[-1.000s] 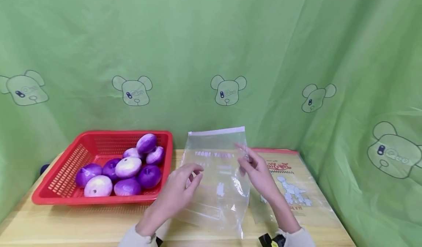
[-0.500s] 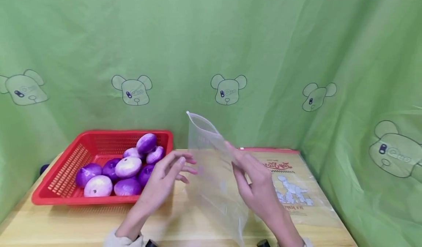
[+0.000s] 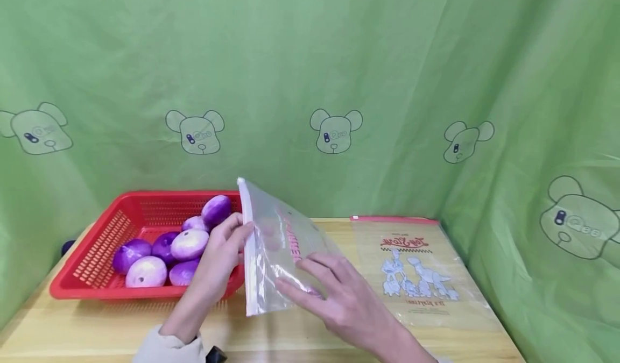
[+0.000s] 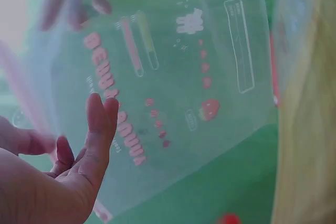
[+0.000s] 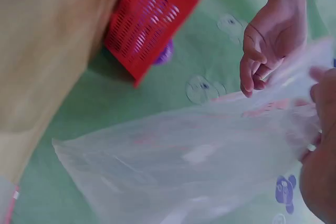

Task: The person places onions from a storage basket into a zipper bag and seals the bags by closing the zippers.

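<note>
A clear zip bag (image 3: 275, 239) with pink lettering is held up in front of me, its white zip edge facing the red basket. My right hand (image 3: 346, 304) grips the bag from the right, with fingers spread over its printed side. Beside the zip edge is my left hand (image 3: 215, 258), fingertips right at the edge and overlapping it in the head view. In the left wrist view the left fingers (image 4: 97, 129) look extended against the bag, thumb apart. The right wrist view shows the bag hanging between both hands, its far corner drooping toward the table.
At the left stands a red plastic basket (image 3: 82, 263) holding several purple onions (image 3: 146, 272). A second clear bag (image 3: 416, 277) with a pink zip strip and cartoon print lies flat on the wooden table (image 3: 87, 331) at the right. Green curtains (image 3: 310, 56) surround the table.
The bag has swung round from facing me, its zip edge now turned left. My right hand has moved lower and left with it; my left hand has come to the zip edge.
</note>
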Tool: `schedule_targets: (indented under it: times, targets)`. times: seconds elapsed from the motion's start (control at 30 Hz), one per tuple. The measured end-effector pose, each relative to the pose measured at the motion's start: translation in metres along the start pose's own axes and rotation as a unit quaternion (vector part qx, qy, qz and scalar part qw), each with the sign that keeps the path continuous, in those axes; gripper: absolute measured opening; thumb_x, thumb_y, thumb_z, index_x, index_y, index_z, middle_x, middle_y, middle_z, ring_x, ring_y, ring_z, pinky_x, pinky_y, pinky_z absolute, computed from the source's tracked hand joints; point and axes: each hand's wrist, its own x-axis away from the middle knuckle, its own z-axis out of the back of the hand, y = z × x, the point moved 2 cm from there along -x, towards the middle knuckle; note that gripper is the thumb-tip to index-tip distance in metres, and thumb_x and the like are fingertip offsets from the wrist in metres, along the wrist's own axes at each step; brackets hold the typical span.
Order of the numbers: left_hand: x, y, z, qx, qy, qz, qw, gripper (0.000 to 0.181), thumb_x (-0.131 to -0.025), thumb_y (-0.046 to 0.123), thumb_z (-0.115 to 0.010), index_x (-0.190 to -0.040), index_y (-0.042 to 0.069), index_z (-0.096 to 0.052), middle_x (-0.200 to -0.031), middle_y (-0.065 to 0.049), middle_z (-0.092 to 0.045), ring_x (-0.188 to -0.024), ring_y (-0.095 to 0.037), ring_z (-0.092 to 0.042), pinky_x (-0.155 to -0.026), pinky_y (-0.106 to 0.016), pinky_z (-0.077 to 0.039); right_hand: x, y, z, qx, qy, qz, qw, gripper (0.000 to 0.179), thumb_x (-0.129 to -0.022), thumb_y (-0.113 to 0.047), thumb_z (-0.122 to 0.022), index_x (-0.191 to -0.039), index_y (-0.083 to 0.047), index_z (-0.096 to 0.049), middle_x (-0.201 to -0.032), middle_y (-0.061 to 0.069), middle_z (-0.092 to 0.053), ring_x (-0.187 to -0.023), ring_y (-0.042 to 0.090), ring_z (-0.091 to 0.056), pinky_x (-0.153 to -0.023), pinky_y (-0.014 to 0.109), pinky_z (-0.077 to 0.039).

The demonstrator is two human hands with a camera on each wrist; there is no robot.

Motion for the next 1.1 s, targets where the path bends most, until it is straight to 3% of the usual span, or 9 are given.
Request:
schedule_targets:
  times: [0.07, 0.13, 0.23, 0.33, 0.53, 0.73, 0.8, 1.0, 1.1]
  targets:
    - [0.003, -0.008, 0.005, -0.019, 0.009, 0.012, 0.9997, 0.019, -0.103, 0.012, -0.05, -0.104, -0.007, -0.053, -0.09, -0.016, -0.067, -0.078, -0.022, -0.07, -0.067, -0.04, -0.06, 0.008, -0.006, -0.003, -0.046, -0.051, -0.026, 0.9973, 0.045, -0.091, -0.001, -0.05, -0.128, -0.019, -0.067, -0.122, 0.013, -0.064, -0.111, 0.031, -0.059, -0.095, 0.039, -0.051]
    - [0.007, -0.015, 0.01, -0.036, 0.015, 0.019, 0.9991, 0.017, -0.102, 0.008, -0.052, -0.103, -0.008, -0.054, -0.086, -0.016, -0.068, -0.075, -0.023, -0.07, -0.065, -0.041, -0.061, 0.015, -0.01, -0.005, -0.104, -0.108, -0.068, 0.9863, 0.048, -0.089, -0.005, -0.054, -0.134, -0.02, -0.063, -0.129, 0.009, -0.061, -0.119, 0.028, -0.057, -0.102, 0.04, -0.047]
    - [0.013, -0.023, 0.016, -0.057, 0.029, 0.028, 0.9976, 0.015, -0.1, 0.006, -0.056, -0.102, -0.009, -0.056, -0.084, -0.017, -0.067, -0.071, -0.023, -0.07, -0.062, -0.041, -0.061, 0.024, -0.015, -0.007, -0.185, -0.185, -0.144, 0.9542, 0.048, -0.094, -0.024, -0.064, -0.141, -0.024, -0.056, -0.139, 0.0, -0.054, -0.13, 0.021, -0.048, -0.108, 0.04, -0.042]
    - [0.016, -0.028, 0.021, -0.081, 0.048, 0.023, 0.9953, 0.014, -0.097, 0.006, -0.06, -0.101, -0.008, -0.06, -0.086, -0.017, -0.069, -0.072, -0.023, -0.07, -0.061, -0.038, -0.06, 0.03, -0.015, -0.01, -0.219, -0.229, -0.226, 0.9211, 0.051, -0.096, -0.043, -0.064, -0.143, -0.027, -0.052, -0.142, -0.006, -0.05, -0.132, 0.014, -0.044, -0.107, 0.04, -0.044]
    - [0.02, -0.033, 0.017, -0.134, 0.038, -0.017, 0.9901, 0.019, -0.09, 0.006, -0.071, -0.107, -0.001, -0.07, -0.093, -0.016, -0.074, -0.077, -0.02, -0.073, -0.067, -0.03, -0.06, 0.026, -0.013, -0.024, -0.221, -0.206, -0.374, 0.8768, 0.045, -0.1, -0.047, -0.055, -0.137, -0.021, -0.059, -0.128, -0.011, -0.061, -0.118, 0.005, -0.055, -0.098, 0.035, -0.051]
    - [0.024, -0.04, -0.003, -0.164, -0.003, -0.047, 0.9853, 0.02, -0.087, 0.012, -0.076, -0.105, 0.003, -0.072, -0.095, -0.011, -0.075, -0.081, -0.016, -0.073, -0.07, -0.026, -0.059, 0.001, -0.012, -0.045, -0.288, -0.166, -0.454, 0.8266, 0.053, -0.095, -0.053, -0.06, -0.133, -0.015, -0.061, -0.097, -0.011, -0.065, -0.084, 0.006, -0.062, -0.072, 0.024, -0.055]
    - [0.024, -0.043, -0.006, -0.163, -0.013, -0.05, 0.9853, 0.02, -0.09, 0.014, -0.074, -0.107, 0.003, -0.071, -0.095, -0.011, -0.074, -0.081, -0.015, -0.073, -0.069, -0.026, -0.059, -0.004, -0.011, -0.049, -0.293, -0.163, -0.464, 0.8202, 0.055, -0.092, -0.051, -0.065, -0.133, -0.015, -0.06, -0.093, -0.01, -0.065, -0.078, 0.005, -0.061, -0.068, 0.021, -0.054]
    - [0.026, -0.046, -0.006, -0.118, -0.041, -0.027, 0.9918, 0.027, -0.1, 0.015, -0.059, -0.12, -0.003, -0.065, -0.096, -0.017, -0.071, -0.075, -0.021, -0.073, -0.062, -0.033, -0.06, -0.004, -0.008, -0.054, -0.327, -0.158, -0.468, 0.8055, 0.054, -0.09, -0.019, -0.075, -0.138, -0.006, -0.055, -0.091, -0.003, -0.07, -0.075, 0.004, -0.062, -0.068, 0.019, -0.055]
    - [0.027, -0.047, -0.005, -0.111, -0.053, -0.025, 0.9921, 0.029, -0.102, 0.017, -0.056, -0.121, -0.004, -0.064, -0.096, -0.018, -0.071, -0.075, -0.022, -0.072, -0.062, -0.035, -0.06, -0.003, -0.008, -0.053, -0.334, -0.159, -0.46, 0.8073, 0.057, -0.09, -0.015, -0.073, -0.143, -0.007, -0.051, -0.093, -0.003, -0.07, -0.078, 0.004, -0.063, -0.069, 0.02, -0.055]
